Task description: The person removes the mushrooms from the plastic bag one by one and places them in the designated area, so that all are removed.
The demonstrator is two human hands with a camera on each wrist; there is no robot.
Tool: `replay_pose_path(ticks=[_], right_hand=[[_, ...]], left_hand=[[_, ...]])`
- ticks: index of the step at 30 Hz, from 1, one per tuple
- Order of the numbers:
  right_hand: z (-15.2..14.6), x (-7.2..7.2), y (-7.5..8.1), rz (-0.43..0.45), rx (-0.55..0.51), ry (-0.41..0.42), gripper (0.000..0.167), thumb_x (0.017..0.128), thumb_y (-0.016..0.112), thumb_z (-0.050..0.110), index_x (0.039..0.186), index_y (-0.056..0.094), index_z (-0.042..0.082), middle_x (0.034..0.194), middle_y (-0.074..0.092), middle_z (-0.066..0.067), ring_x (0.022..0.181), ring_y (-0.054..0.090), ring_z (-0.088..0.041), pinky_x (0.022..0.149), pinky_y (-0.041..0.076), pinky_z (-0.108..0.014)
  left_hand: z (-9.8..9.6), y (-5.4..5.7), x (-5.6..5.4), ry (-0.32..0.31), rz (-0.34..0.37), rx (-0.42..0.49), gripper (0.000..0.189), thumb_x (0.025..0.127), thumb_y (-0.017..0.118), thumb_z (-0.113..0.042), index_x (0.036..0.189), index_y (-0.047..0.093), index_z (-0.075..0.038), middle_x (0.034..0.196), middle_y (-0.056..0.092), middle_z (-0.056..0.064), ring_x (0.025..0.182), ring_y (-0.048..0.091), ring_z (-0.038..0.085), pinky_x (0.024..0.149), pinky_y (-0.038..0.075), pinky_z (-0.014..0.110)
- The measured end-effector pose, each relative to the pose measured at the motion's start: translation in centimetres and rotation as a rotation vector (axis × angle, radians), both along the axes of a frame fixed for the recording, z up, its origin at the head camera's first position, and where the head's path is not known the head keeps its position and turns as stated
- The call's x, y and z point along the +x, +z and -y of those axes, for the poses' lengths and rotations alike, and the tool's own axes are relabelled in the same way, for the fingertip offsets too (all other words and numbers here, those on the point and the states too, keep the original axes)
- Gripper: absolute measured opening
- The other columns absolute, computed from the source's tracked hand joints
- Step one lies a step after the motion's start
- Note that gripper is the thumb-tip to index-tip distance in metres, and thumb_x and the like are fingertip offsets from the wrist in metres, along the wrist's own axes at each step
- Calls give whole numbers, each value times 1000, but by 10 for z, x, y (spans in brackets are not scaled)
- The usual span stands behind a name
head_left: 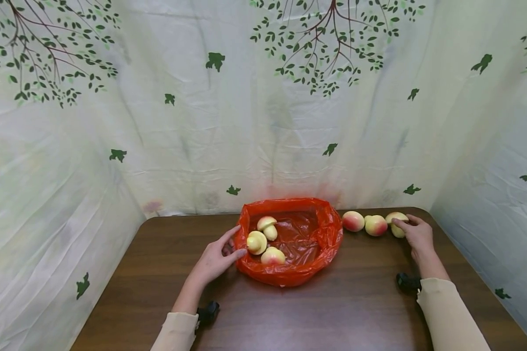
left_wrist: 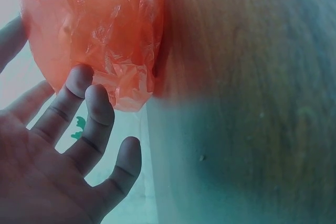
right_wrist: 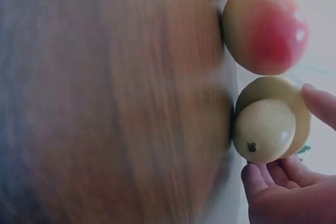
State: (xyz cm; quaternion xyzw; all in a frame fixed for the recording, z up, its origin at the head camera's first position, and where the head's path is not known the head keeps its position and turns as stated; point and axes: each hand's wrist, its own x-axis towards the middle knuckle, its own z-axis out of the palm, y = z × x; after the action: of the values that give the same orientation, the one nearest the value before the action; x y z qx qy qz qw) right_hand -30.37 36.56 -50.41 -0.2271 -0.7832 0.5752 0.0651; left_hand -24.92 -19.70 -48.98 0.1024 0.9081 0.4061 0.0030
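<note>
A red plastic bag [head_left: 325,253] stands on the table with its mouth spread wide. Three toy mushrooms [head_left: 273,256], yellowish with red-blushed caps, lie inside toward its left. At the bag's left side is my left hand [head_left: 217,257], fingers spread and loosely bent, fingertips against the plastic. To the right of the bag, my right hand [head_left: 418,236] holds a mushroom [right_wrist: 265,129] between thumb and fingers, thumb on the cap. That one is the rightmost of a row; beside it sit another mushroom [head_left: 375,225] and one next to the bag [head_left: 353,221].
The brown wooden table [head_left: 167,263] ends at a back edge just behind the bag and the row. Pale cloth [head_left: 281,122] with printed leaves and branches hangs behind and at both sides. A black wrist camera [head_left: 208,312] is strapped to each wrist.
</note>
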Motion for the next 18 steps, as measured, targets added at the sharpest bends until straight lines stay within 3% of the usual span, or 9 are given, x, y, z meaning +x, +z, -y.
replay_pose_path(ticks=[6,10,13,16,18], right_hand=[[-1,0,0,-16,-19,-22,83,101,71,38,164,34,0,160,42,-20,104,48,2,80,40,-8],[-1,1,2,-38,-44,-68,81,99,74,36,162,39,0,139,54,-6,102,49,4,79,41,-7],[-1,1,3,-61,-67,-112,78,98,76,35,160,44,1,124,55,7,110,52,0,79,41,-7],[-2,1,5,-91,-85,-137,77,97,78,34,159,46,2,125,58,9,121,54,-5,80,42,-6],[-3,1,6,-100,-84,-140,76,97,78,35,158,46,3,133,60,4,127,55,-7,82,42,-6]], left_hand=[[-1,0,-2,-9,2,1,71,96,78,-43,159,49,-27,102,62,4,83,57,15,70,48,27],[0,-1,-2,-15,0,-2,72,96,77,-45,160,49,-27,102,62,4,83,57,15,70,48,27],[0,-2,-2,-13,0,-6,72,96,77,-46,159,49,-27,102,62,4,83,57,14,70,48,27],[0,-2,-2,-12,-1,-8,71,96,78,-45,159,49,-27,102,62,3,83,57,14,70,48,26],[0,-2,-2,-11,-2,-10,71,96,78,-44,159,50,-26,102,62,3,83,57,14,70,48,26]])
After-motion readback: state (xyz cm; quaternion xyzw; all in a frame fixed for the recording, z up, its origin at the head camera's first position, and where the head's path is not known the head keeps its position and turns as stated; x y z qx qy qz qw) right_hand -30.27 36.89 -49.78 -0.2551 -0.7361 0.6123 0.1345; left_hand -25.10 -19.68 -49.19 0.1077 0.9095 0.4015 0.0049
